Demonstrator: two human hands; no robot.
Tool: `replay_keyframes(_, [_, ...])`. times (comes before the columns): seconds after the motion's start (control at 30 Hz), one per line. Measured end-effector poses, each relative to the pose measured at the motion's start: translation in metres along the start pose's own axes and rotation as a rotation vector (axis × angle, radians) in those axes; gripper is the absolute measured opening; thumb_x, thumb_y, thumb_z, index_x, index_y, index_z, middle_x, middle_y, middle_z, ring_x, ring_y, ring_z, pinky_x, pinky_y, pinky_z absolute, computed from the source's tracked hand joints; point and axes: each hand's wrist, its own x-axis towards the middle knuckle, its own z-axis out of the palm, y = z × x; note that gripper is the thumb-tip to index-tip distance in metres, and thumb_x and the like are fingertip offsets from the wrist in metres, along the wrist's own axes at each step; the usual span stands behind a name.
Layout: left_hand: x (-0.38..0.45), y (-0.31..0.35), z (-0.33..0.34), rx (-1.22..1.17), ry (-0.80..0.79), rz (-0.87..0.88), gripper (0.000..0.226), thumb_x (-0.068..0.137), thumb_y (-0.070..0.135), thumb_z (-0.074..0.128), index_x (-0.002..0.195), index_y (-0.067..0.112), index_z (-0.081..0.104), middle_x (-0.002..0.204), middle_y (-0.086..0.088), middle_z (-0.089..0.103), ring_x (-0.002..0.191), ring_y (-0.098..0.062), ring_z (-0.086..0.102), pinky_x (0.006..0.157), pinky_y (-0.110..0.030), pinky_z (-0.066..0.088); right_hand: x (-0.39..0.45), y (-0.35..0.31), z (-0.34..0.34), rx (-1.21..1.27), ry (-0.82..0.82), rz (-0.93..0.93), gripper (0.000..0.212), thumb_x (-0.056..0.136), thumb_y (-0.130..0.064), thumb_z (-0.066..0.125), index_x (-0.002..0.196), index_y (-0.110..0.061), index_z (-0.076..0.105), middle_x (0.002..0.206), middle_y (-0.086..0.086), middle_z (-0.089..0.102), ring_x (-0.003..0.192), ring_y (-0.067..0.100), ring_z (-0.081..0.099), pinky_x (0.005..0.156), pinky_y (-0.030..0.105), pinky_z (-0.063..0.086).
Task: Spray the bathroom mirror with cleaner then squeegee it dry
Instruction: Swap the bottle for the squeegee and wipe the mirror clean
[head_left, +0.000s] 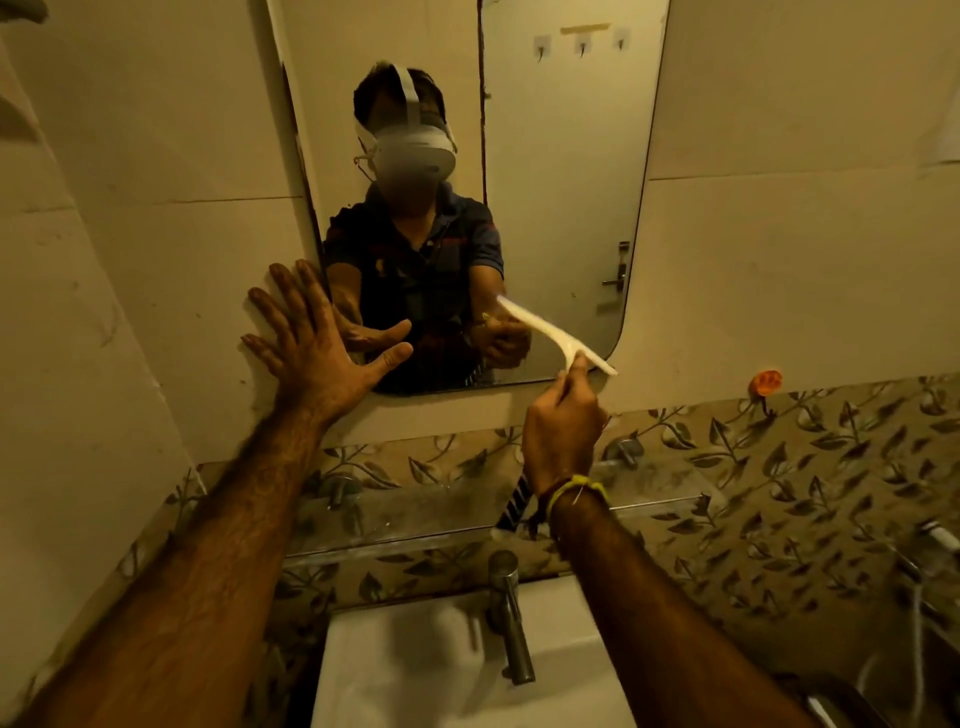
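The tall bathroom mirror (561, 171) hangs on the cream wall straight ahead. My right hand (563, 431) grips the handle of a white squeegee (550, 332). Its blade lies tilted against the glass near the mirror's lower right corner. My left hand (311, 343) is flat, with fingers spread, on the wall at the mirror's lower left edge; the thumb reaches over the glass. No spray bottle is in view.
A glass shelf (415, 519) on metal pegs runs below the mirror, with a dark striped object under my right wrist. Beneath it are a steel tap (511, 613) and a white basin (415, 670). Leaf-patterned tiles (779, 467) cover the lower wall. An orange hook (766, 382) sticks out at right.
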Motion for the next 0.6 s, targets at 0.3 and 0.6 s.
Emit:
replay_keyframes(0.3, [0.003, -0.005, 0.001, -0.024, 0.015, 0.022, 0.112, 0.084, 0.082, 0.037, 0.153, 0.023, -0.028, 0.161, -0.010, -0.034, 0.146, -0.039, -0.031, 0.108, -0.070, -0.018, -0.009, -0.033, 0.020, 0.174, 0.118, 0.158, 0.040, 0.101, -0.012, 0.042, 0.141, -0.008, 0.049, 0.085, 0.004, 0.065, 0.084, 0.027, 0.068, 0.057, -0.005, 0.039])
replay_keyframes(0.6, [-0.002, -0.021, -0.006, -0.037, -0.005, 0.109, 0.074, 0.105, 0.045, 0.032, 0.156, 0.027, -0.019, 0.160, -0.004, -0.035, 0.143, -0.028, -0.038, 0.114, -0.065, -0.017, -0.005, -0.060, 0.036, 0.289, 0.249, 0.322, 0.039, 0.102, -0.012, 0.040, 0.138, -0.004, 0.051, 0.115, 0.018, 0.068, 0.104, 0.029, 0.066, 0.078, 0.017, 0.042])
